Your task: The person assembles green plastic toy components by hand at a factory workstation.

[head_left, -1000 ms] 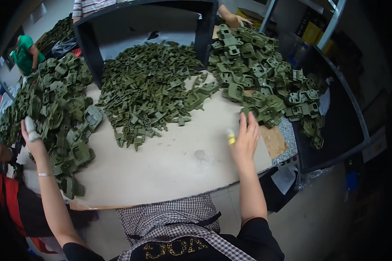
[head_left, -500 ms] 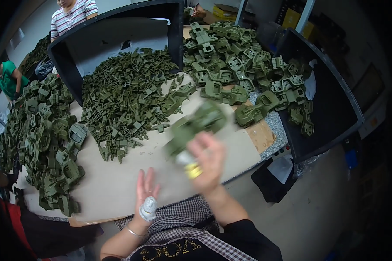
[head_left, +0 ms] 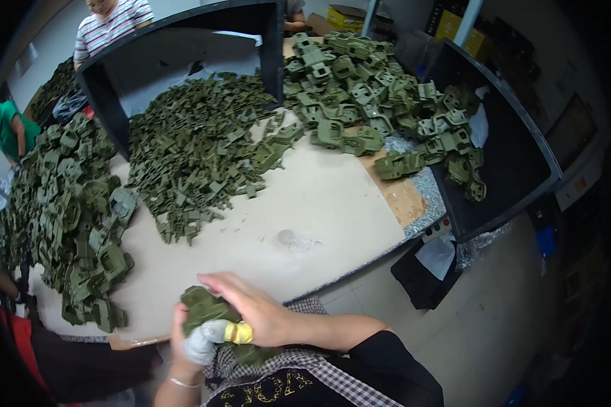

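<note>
- Green part (head_left: 207,306) — held between both hands at the desk's (head_left: 319,254) near edge, left of its middle.
- Left hand (head_left: 182,337): fingers curled closed around the part's left side; white wrap (head_left: 199,346) on the thumb.
- Right hand (head_left: 263,315): fingers fairly straight across the part's far side, thumb with yellow wrap (head_left: 239,332) on the near side, gripping that same part.
- Small green parts (head_left: 197,146): heaped on the desk's far middle, before a black bin (head_left: 272,54).
- Larger green parts: piled along the desk's left (head_left: 75,203) and far right — some reaching the black tray (head_left: 516,163) off its right edge.
- Person in stripes (head_left: 113,28): beyond the desk's far side.
</note>
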Action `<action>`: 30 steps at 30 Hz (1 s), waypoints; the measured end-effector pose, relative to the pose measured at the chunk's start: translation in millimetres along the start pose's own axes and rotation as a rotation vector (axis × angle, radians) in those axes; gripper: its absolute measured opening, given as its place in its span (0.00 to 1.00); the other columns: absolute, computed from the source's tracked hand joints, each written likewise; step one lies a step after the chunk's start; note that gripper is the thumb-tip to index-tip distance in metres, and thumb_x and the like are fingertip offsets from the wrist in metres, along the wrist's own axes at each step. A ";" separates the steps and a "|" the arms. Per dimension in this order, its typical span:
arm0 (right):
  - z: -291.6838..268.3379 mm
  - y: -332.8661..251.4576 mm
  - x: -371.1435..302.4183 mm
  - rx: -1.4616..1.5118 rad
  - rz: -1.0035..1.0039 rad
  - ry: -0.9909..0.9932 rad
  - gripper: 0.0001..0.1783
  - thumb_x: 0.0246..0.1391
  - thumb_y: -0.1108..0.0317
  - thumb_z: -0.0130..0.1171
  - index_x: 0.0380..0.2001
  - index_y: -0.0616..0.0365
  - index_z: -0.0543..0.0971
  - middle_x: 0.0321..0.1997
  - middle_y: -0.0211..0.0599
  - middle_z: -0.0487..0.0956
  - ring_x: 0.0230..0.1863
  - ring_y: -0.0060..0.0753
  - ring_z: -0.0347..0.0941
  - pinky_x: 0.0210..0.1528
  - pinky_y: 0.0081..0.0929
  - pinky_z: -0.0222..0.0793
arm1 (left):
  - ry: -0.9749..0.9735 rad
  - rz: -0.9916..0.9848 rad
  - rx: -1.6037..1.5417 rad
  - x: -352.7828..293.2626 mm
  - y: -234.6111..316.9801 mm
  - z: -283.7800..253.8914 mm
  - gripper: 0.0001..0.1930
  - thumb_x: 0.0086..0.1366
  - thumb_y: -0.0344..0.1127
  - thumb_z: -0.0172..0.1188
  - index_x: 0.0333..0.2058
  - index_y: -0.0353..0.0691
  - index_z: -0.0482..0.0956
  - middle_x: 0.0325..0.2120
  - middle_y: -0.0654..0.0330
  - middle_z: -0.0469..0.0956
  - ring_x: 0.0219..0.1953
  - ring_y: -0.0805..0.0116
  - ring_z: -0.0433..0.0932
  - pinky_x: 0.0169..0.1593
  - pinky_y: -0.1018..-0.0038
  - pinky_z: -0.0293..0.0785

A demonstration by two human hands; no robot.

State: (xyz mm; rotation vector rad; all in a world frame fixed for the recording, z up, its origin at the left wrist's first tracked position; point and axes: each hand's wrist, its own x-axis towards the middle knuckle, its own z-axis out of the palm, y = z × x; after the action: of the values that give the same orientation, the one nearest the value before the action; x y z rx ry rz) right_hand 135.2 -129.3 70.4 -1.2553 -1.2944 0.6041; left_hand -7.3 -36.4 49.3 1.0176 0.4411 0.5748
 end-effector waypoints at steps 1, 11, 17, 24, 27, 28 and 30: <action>7.0 -1.3 1.7 0.014 0.050 0.024 0.33 0.46 0.58 0.58 0.52 0.66 0.62 0.50 0.51 0.66 0.50 0.46 0.65 0.51 0.31 0.61 | 0.013 0.060 0.095 1.2 -5.0 6.3 0.17 0.63 0.37 0.47 0.49 0.36 0.62 0.43 0.57 0.71 0.42 0.68 0.72 0.47 0.72 0.69; -2.9 -8.2 6.2 -0.323 0.011 0.089 0.25 0.40 0.65 0.63 0.41 0.68 0.71 0.37 0.45 0.73 0.36 0.40 0.74 0.37 0.28 0.70 | 0.073 0.229 0.566 2.1 -12.2 -4.9 0.18 0.49 0.25 0.61 0.41 0.31 0.70 0.33 0.58 0.72 0.36 0.69 0.72 0.41 0.77 0.68; -61.3 -8.4 20.2 -0.307 0.526 0.537 0.17 0.43 0.69 0.57 0.38 0.64 0.70 0.34 0.45 0.73 0.35 0.44 0.72 0.36 0.28 0.69 | 0.348 0.160 -0.168 7.3 -5.5 -69.3 0.21 0.60 0.49 0.49 0.42 0.37 0.68 0.32 0.59 0.73 0.35 0.69 0.73 0.40 0.72 0.71; -134.5 90.6 58.0 -1.104 0.153 0.287 0.20 0.41 0.73 0.56 0.42 0.62 0.70 0.42 0.45 0.68 0.45 0.47 0.63 0.47 0.36 0.62 | 0.031 -0.200 -0.142 3.0 -8.7 -68.1 0.36 0.57 0.65 0.43 0.46 0.33 0.65 0.35 0.54 0.75 0.38 0.63 0.74 0.44 0.66 0.71; -107.2 112.0 83.7 -0.998 0.340 0.090 0.17 0.44 0.72 0.55 0.40 0.62 0.71 0.43 0.45 0.68 0.47 0.47 0.63 0.49 0.34 0.61 | -0.165 -0.347 -0.404 -10.7 -34.6 -53.0 0.40 0.54 0.67 0.45 0.55 0.40 0.55 0.41 0.45 0.72 0.42 0.49 0.73 0.49 0.57 0.67; -102.9 125.9 84.9 -0.988 0.335 0.081 0.17 0.44 0.72 0.55 0.40 0.62 0.71 0.43 0.45 0.68 0.47 0.47 0.63 0.49 0.34 0.61 | -0.275 -0.372 -0.433 -13.8 -40.6 -47.9 0.40 0.54 0.66 0.46 0.55 0.41 0.56 0.42 0.44 0.71 0.43 0.49 0.73 0.50 0.57 0.67; -106.4 151.1 83.2 -1.139 0.260 0.159 0.18 0.45 0.70 0.55 0.42 0.61 0.72 0.44 0.45 0.67 0.47 0.46 0.63 0.49 0.35 0.61 | -0.297 -0.426 -0.307 -15.4 -40.1 -32.0 0.39 0.54 0.66 0.45 0.53 0.39 0.59 0.42 0.46 0.72 0.43 0.51 0.73 0.50 0.57 0.67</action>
State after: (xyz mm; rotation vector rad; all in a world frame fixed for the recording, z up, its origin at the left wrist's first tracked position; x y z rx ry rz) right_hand 298.8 -47.1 -16.4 -2.3598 -1.3669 -0.1441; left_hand -28.4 -41.1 0.3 0.6715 0.2816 0.0988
